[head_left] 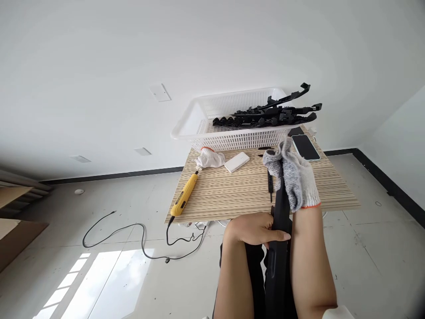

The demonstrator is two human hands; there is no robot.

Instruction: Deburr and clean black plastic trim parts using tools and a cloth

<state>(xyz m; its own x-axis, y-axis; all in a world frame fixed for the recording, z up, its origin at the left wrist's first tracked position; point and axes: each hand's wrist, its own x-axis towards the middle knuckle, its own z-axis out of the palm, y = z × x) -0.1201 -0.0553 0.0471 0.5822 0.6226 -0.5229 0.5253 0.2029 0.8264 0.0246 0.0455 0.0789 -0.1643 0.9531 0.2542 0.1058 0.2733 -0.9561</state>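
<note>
My bare left hand (255,229) is closed round the near part of a long black plastic part (278,261) that runs from my lap up to the table edge. My right hand (295,179), in a grey knit glove with an orange cuff, is closed on the upper end of the same part, above the striped wooden tabletop (232,195). A thin black strip (270,181) lies on the table just left of my gloved hand.
A white plastic basket (199,126) at the table's far side holds several long black parts (272,116). On the table lie a yellow electric screwdriver (184,195) with a black cable (133,235) on the floor, a spare glove (209,158), a white box (236,162) and a phone (305,147).
</note>
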